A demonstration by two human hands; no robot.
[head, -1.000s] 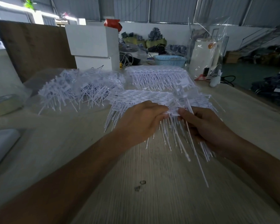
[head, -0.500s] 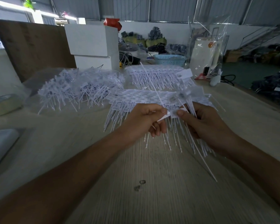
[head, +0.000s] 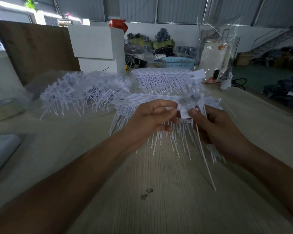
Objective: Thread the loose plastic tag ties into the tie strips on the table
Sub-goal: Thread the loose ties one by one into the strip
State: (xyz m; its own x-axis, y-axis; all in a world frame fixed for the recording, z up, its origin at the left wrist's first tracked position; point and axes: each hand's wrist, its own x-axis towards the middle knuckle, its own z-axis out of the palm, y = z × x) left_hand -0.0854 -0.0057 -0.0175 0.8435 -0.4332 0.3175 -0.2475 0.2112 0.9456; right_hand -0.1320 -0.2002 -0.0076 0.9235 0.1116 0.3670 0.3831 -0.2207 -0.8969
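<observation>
Tag tie (head: pixel 184 114) pinched between left hand (head: pixel 149 119), right hand (head: pixel 215 127) fingers.

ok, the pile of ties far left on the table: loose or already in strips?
Loose. The tie pile is a jumble with ties pointing every way, unlike the far strip, whose ties hang in a row.

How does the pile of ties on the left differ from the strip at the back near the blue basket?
The loose pile of ties lies jumbled, tails pointing every way; the back strip has its tails combed in one direction, towards the person. The pile's heads are scattered, while the strip's heads sit in an even row along its far edge. The pile appears to lie on clear plastic; the strip lies flat on the table. Both are white plastic and untouched by either hand.
</observation>
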